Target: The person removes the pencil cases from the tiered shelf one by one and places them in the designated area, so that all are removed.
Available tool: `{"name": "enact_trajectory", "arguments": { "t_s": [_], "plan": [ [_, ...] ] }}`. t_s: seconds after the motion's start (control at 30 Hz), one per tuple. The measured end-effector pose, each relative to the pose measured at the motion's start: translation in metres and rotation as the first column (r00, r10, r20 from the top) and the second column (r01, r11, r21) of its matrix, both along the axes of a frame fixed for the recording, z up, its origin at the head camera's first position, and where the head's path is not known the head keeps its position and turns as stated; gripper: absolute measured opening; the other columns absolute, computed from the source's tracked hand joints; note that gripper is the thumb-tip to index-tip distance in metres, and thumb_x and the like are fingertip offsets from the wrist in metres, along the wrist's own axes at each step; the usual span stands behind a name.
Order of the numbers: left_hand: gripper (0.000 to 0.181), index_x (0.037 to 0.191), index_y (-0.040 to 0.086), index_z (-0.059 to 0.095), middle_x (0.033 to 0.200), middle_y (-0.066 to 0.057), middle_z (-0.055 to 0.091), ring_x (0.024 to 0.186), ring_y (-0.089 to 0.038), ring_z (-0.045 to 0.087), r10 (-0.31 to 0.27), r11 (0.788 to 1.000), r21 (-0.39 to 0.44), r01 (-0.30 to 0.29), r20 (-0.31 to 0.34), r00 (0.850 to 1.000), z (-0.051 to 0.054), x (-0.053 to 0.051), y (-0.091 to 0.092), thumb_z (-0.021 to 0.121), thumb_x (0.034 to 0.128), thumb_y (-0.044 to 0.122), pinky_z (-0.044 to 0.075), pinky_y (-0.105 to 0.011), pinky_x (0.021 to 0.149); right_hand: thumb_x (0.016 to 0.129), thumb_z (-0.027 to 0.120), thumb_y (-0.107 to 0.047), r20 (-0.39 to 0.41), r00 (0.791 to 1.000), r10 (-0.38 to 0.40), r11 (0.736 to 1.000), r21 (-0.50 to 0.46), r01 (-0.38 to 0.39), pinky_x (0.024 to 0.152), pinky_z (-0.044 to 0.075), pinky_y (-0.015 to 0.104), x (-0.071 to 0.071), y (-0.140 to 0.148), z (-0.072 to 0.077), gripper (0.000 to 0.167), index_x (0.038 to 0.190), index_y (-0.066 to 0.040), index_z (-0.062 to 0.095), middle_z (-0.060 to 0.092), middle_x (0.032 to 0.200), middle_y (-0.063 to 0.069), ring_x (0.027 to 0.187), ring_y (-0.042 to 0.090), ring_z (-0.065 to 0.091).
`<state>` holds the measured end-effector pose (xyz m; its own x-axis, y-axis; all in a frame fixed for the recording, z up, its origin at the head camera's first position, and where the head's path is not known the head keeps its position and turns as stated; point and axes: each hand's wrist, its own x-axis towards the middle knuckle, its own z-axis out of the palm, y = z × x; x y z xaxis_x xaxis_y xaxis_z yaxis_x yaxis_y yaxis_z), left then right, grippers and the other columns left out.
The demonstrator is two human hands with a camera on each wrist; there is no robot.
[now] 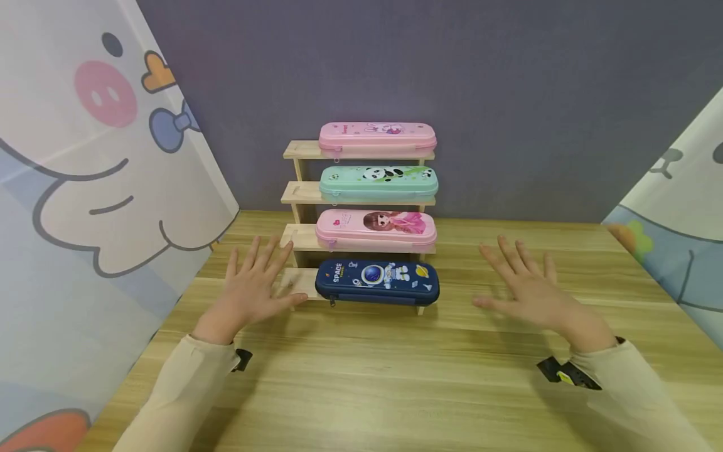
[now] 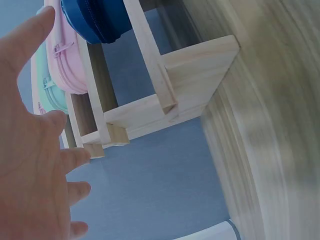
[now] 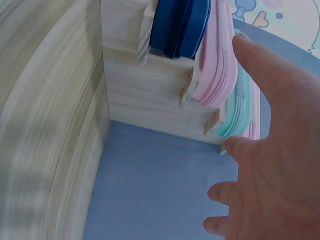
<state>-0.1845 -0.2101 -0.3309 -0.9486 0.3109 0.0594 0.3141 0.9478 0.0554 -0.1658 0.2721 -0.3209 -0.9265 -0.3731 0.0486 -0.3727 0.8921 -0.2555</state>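
Four zipped cases lie one per step on a wooden tiered rack (image 1: 299, 235): a pink rabbit case (image 1: 377, 138) on top, a mint panda case (image 1: 378, 182), a pink case with a girl picture (image 1: 375, 228), and a navy space case (image 1: 377, 282) lowest. My left hand (image 1: 248, 295), fingers spread, is at the rack's left side and holds nothing; its palm (image 2: 35, 165) shows in the left wrist view. Fingers spread and holding nothing, my right hand (image 1: 536, 295) is to the right of the rack, apart from the navy case; the right wrist view shows its palm (image 3: 285, 165).
The rack stands on a wood-grain table (image 1: 361, 376) against a dark grey wall (image 1: 480, 94). Cartoon-printed panels rise at the left (image 1: 51, 251) and right (image 1: 695, 207). Each wrist has a black band, the left (image 1: 243, 360) and the right (image 1: 582, 376).
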Motion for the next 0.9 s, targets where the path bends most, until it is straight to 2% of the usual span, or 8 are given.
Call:
{"name": "enact_trajectory", "arguments": {
  "t_s": [0.27, 0.37, 0.5, 0.63, 0.73, 0.8, 0.9],
  "plan": [
    [0.096, 0.161, 0.012, 0.008, 0.165, -0.019, 0.005, 0.148, -0.046, -0.005, 0.007, 0.998, 0.066, -0.008, 0.023, 1.000, -0.009, 0.004, -0.008, 0.043, 0.0937, 0.070, -0.007, -0.067, 0.110, 0.090, 0.063, -0.059, -0.028, 0.997, 0.078, 0.997, -0.018, -0.078, 0.104, -0.015, 0.072, 0.005, -0.013, -0.009, 0.098, 0.162, -0.023, 0.007, -0.006, 0.165, 0.018, 0.147, 0.048, -0.004],
    [0.092, 0.161, 0.011, 0.007, 0.161, -0.025, 0.017, 0.146, -0.051, 0.008, 0.003, 0.996, 0.084, -0.006, 0.036, 0.999, -0.015, 0.003, -0.011, 0.043, 0.0967, 0.066, 0.006, -0.069, 0.110, 0.090, 0.064, -0.059, -0.033, 0.993, 0.112, 0.993, -0.036, -0.113, 0.105, -0.011, 0.072, 0.006, -0.019, -0.012, 0.097, 0.162, -0.024, 0.009, -0.003, 0.165, 0.018, 0.147, 0.048, 0.000],
    [0.088, 0.161, 0.009, 0.000, 0.154, -0.033, 0.027, 0.137, -0.058, 0.026, -0.015, 0.985, 0.171, -0.007, 0.128, 0.992, -0.025, 0.000, -0.015, 0.040, 0.1008, 0.061, 0.023, -0.070, 0.106, 0.090, 0.065, -0.056, -0.051, 0.986, 0.159, 0.985, -0.061, -0.162, 0.108, -0.003, 0.072, 0.008, -0.030, -0.017, 0.093, 0.162, -0.022, 0.015, 0.004, 0.164, 0.020, 0.148, 0.047, 0.004],
    [0.087, 0.160, 0.006, -0.002, 0.148, -0.036, 0.035, 0.130, -0.058, 0.038, -0.071, 0.949, 0.315, -0.007, 0.236, 0.969, -0.032, -0.005, -0.019, 0.041, 0.1027, 0.056, 0.031, -0.066, 0.104, 0.090, 0.068, -0.052, -0.078, 0.977, 0.199, 0.975, -0.081, -0.205, 0.110, 0.007, 0.070, 0.006, -0.040, -0.024, 0.091, 0.161, -0.021, 0.020, 0.010, 0.164, 0.020, 0.147, 0.046, 0.010],
    [0.087, 0.159, 0.002, -0.004, 0.128, -0.036, 0.056, 0.115, -0.049, 0.056, -0.128, 0.919, 0.394, 0.018, 0.254, 0.959, -0.037, -0.010, -0.022, 0.047, 0.1038, 0.047, 0.041, -0.060, 0.098, 0.090, 0.070, -0.050, -0.108, 0.968, 0.228, 0.967, -0.092, -0.238, 0.109, 0.017, 0.068, 0.003, -0.047, -0.031, 0.089, 0.160, -0.021, 0.022, 0.015, 0.163, 0.021, 0.145, 0.046, 0.019],
    [0.086, 0.158, -0.001, -0.003, 0.109, -0.026, 0.065, 0.101, -0.039, 0.064, -0.165, 0.897, 0.441, 0.038, 0.253, 0.953, -0.040, -0.013, -0.025, 0.052, 0.1039, 0.038, 0.047, -0.055, 0.091, 0.090, 0.071, -0.047, -0.124, 0.961, 0.246, 0.960, -0.109, -0.259, 0.108, 0.023, 0.067, 0.000, -0.051, -0.035, 0.087, 0.159, -0.020, 0.024, 0.019, 0.161, 0.022, 0.143, 0.047, 0.024],
    [0.083, 0.156, -0.006, -0.001, 0.088, -0.011, 0.066, 0.082, -0.024, 0.063, -0.226, 0.857, 0.511, 0.072, 0.247, 0.942, -0.044, -0.017, -0.029, 0.056, 0.1031, 0.024, 0.050, -0.044, 0.078, 0.092, 0.070, -0.042, -0.139, 0.955, 0.261, 0.948, -0.151, -0.281, 0.105, 0.031, 0.066, -0.004, -0.056, -0.039, 0.080, 0.157, -0.018, 0.029, 0.024, 0.159, 0.023, 0.139, 0.048, 0.031]
  ]
}}
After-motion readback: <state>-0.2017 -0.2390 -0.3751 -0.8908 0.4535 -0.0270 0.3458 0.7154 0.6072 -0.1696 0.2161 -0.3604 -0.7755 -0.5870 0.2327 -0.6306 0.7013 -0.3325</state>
